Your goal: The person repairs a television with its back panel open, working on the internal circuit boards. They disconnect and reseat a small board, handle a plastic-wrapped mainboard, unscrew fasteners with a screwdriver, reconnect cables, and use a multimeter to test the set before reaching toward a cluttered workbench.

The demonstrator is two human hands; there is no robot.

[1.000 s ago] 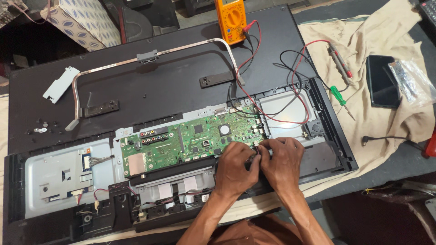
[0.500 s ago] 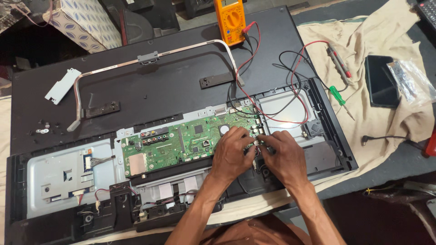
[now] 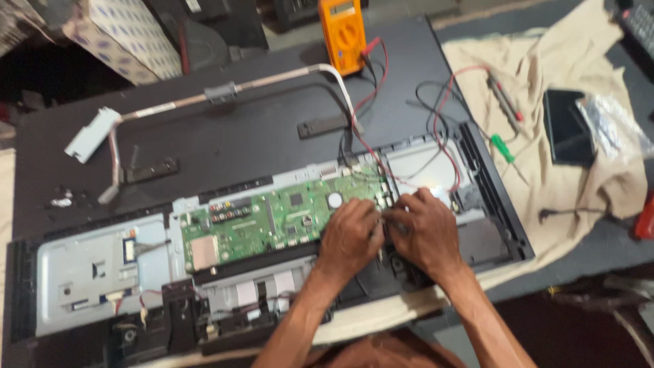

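The 2 hands meet over the right end of the green circuit board [image 3: 286, 215] inside an opened flat-screen television [image 3: 238, 136] that lies face down. The left hand [image 3: 351, 235] is curled, knuckles up, its fingertips pressed down on the board's right edge. The right hand [image 3: 426, 232] lies touching it, fingers bent toward the same spot. Something small seems pinched between them, but the fingers cover it — I cannot tell what it is, or how firmly either hand closes.

Compared with 1 second ago, both hands have gone a little up the board, from its lower edge toward the connector area where the red and black wires [image 3: 409, 157] arrive. In my judgement the work has passed from the lower border to this wire junction.

Left of the grip the board continues, and beyond it sits a grey metal plate [image 3: 88, 272]. Just above the hands the probe wires run away over the black back panel. Further up from the grip stands an orange multimeter [image 3: 343, 33], and a grey flat cable [image 3: 225, 92] crosses the panel. Well to the right, on a beige cloth [image 3: 579, 184], lie a green-handled screwdriver [image 3: 503, 148], test probes [image 3: 504, 99] and a dark phone [image 3: 567, 127].
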